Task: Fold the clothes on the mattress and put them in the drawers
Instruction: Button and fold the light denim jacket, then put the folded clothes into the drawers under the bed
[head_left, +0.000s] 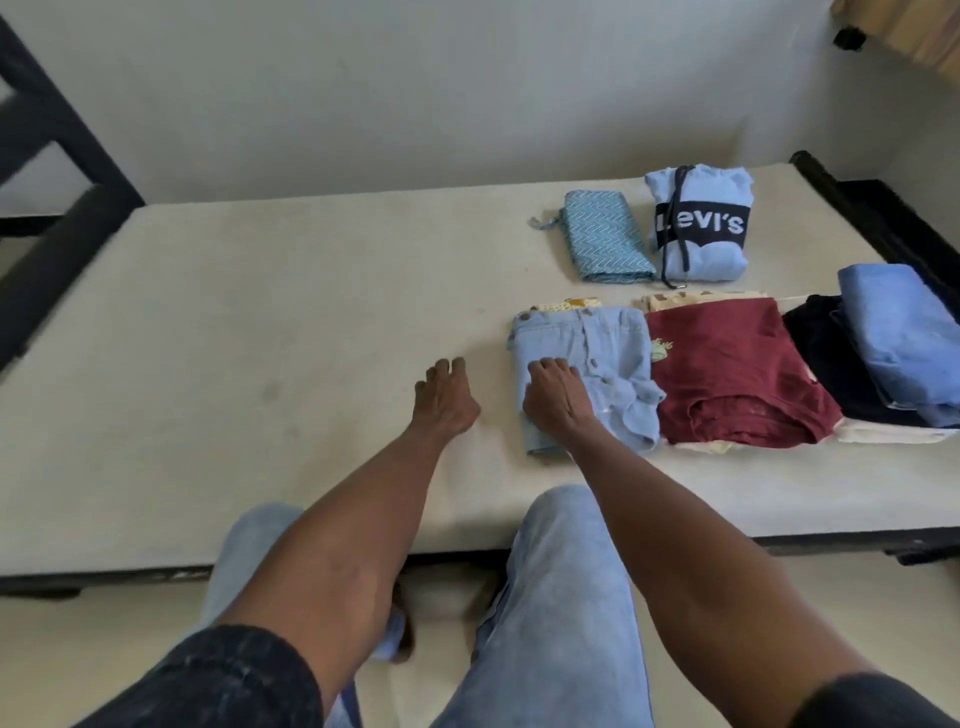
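On the mattress: every garment lies folded, grouped on the right half.
Mattress (260, 322): cream, bare on its left half, resting on a dark bed frame (862, 208) against a pale wall.
Maroon T-shirt (727, 374): folded, on top of a cream garment, with a small pale emblem at its left edge; the emblem's wording is too small to read.
Blue folded garment (904, 338): at the far right, lying across a black garment (826, 353).
Light blue hoodie (698, 223): folded near the wall side; a black band across it carries white letters reading "Levi's", and a dark drawstring runs down over it.
Light blue button shirt (597, 353): folded, touching the maroon T-shirt's left edge, over a patterned cream piece whose top edge shows.
Patterned teal cloth (608, 236): folded narrow, just left of the hoodie.
Right hand (556, 395): arm stretched forward, palm down on the button shirt, fingers curled and pressing on the fabric.
Left hand (444, 395): arm stretched forward, fingers extended and close together, fingertips on the bare mattress just left of the button shirt, holding nothing.
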